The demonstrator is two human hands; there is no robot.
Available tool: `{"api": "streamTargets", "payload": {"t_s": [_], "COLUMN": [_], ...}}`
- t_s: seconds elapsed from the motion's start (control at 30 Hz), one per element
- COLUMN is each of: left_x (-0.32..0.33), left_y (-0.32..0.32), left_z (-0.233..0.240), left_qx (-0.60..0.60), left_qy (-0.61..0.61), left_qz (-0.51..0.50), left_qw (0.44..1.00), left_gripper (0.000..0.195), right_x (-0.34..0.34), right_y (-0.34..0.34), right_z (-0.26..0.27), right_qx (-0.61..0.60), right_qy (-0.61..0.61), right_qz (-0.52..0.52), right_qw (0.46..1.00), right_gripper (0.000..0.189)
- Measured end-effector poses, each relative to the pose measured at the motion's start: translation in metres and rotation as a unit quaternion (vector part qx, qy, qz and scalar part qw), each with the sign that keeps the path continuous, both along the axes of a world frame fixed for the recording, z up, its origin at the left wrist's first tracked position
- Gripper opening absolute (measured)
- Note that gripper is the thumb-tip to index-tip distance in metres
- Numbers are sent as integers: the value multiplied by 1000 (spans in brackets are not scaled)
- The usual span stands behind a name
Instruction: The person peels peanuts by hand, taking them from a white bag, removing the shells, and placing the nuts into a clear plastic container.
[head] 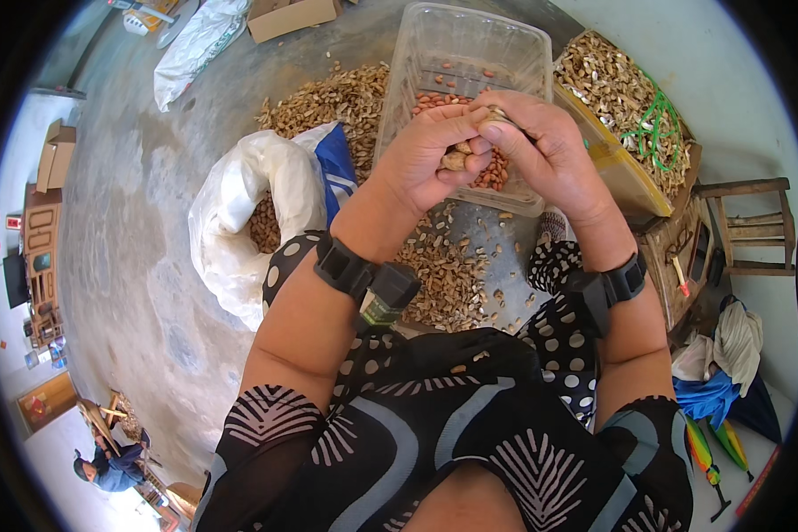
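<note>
Both hands meet over a clear plastic bin (465, 20) that holds shelled, reddish peanut kernels (497, 169). Unshelled peanuts (457, 157) lie in the curled fingers of my left hand (432, 149). A peanut in its shell (497, 114) is pinched at the fingertips, and my right hand (538, 143) grips it together with the left thumb and forefinger. To the left of the bin stands a white sack (223, 199) with its top rolled down and peanuts inside. Empty peanut shells (445, 286) are strewn on the floor below the bin.
Another heap of shells (339, 100) lies left of the bin. At the right are a shell-filled cardboard box (612, 143) with green string, a wooden chair (755, 223) and umbrellas (705, 452). A white bag (193, 56) lies farther off. Another person (113, 465) sits at the lower left.
</note>
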State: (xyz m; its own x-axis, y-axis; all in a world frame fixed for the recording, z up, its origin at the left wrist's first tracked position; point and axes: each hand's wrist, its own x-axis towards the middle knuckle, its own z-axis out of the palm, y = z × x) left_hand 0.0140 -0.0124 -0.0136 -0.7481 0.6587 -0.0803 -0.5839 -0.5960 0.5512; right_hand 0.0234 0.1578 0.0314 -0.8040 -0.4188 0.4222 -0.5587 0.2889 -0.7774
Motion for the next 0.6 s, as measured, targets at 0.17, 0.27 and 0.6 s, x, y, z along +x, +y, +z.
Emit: {"api": "streamTargets", "payload": {"t_s": [0.17, 0.27, 0.6], "left_x": [2, 3, -3], "left_y": [0, 2, -2], "left_z": [5, 5, 11], "left_qx": [2, -32, -91], "left_qy": [9, -1, 8], "left_qz": [7, 37, 2], "left_qw": [1000, 999, 996], "left_gripper": [16, 17, 18], "right_x": [-2, -2, -1], "right_y": [0, 2, 7], "right_z": [-2, -3, 2], "right_qx": [8, 9, 78], "right_qy": [29, 31, 34], "right_qz": [5, 5, -15], "right_qw": [1000, 999, 996], "right_gripper": [23, 28, 25]}}
